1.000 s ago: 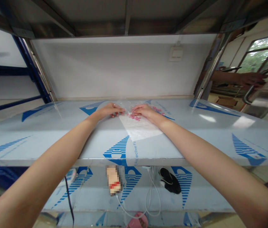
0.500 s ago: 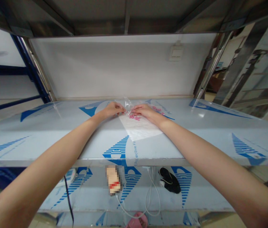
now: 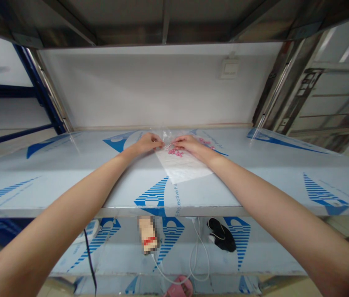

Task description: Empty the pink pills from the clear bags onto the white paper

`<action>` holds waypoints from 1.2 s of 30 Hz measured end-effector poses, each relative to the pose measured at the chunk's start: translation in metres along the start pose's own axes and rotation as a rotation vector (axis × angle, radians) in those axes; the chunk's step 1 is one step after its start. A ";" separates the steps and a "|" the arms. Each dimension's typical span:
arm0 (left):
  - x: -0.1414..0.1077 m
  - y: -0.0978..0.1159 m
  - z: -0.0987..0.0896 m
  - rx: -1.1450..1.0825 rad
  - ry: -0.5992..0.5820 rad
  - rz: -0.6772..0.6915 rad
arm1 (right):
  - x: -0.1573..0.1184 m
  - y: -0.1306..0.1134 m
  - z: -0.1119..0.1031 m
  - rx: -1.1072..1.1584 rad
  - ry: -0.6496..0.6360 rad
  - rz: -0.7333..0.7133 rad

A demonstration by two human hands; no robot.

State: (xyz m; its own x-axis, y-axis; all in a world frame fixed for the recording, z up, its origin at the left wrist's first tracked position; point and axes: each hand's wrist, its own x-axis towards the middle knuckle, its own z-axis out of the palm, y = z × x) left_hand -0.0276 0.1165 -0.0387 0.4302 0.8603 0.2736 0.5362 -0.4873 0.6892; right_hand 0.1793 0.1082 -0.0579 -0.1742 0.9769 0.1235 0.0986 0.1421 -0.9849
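My left hand (image 3: 150,142) is closed in a pinch at the near left side of a clear, crumpled plastic bag (image 3: 165,134). Opposite it, my right hand (image 3: 189,143) has its fingers pressed together at the bag's right side, a small gap from the left fingertips. Thin pale pink strands show between the two hands. Just below the right fingers, a cluster of small pink pieces (image 3: 176,153) rests on a thin white sheet (image 3: 182,169). More pink pieces (image 3: 205,142) lie beyond my right wrist. The fingers partly hide what they grip.
The film-covered metal shelf (image 3: 69,177) ends at a white wall with a switch (image 3: 230,69). An upper shelf (image 3: 131,24) hangs overhead. Below lie a blurred-out phone-like item (image 3: 148,235) on a white cable (image 3: 208,264), a black item (image 3: 222,235) and a pink object (image 3: 180,287).
Both hands stay nearly where they were, with only slight finger movement. The bag's film has shifted and sits a little lower. At the right, the door-like metal frame has swung across the gap.
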 end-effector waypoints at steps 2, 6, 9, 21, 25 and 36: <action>-0.001 0.000 0.001 0.034 0.000 0.002 | -0.002 -0.002 0.001 0.009 0.011 0.008; -0.001 -0.003 0.003 0.052 -0.057 0.058 | -0.003 -0.001 0.002 0.037 0.025 -0.019; 0.003 -0.007 0.004 -0.012 -0.031 0.062 | -0.003 -0.003 0.002 0.050 0.041 -0.061; 0.003 -0.002 -0.001 -0.112 0.059 -0.015 | -0.017 -0.024 -0.012 -0.148 -0.195 -0.134; 0.001 0.002 0.000 -0.120 0.016 -0.016 | -0.010 -0.021 -0.013 -0.160 -0.144 -0.110; 0.003 0.004 -0.004 -0.195 0.223 0.027 | -0.010 -0.025 -0.005 -0.062 0.103 -0.106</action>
State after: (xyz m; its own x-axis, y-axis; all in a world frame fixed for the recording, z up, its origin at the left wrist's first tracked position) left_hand -0.0273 0.1178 -0.0323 0.2607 0.8697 0.4191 0.3683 -0.4909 0.7896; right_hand 0.1839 0.0952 -0.0335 -0.0858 0.9666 0.2415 0.1458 0.2519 -0.9567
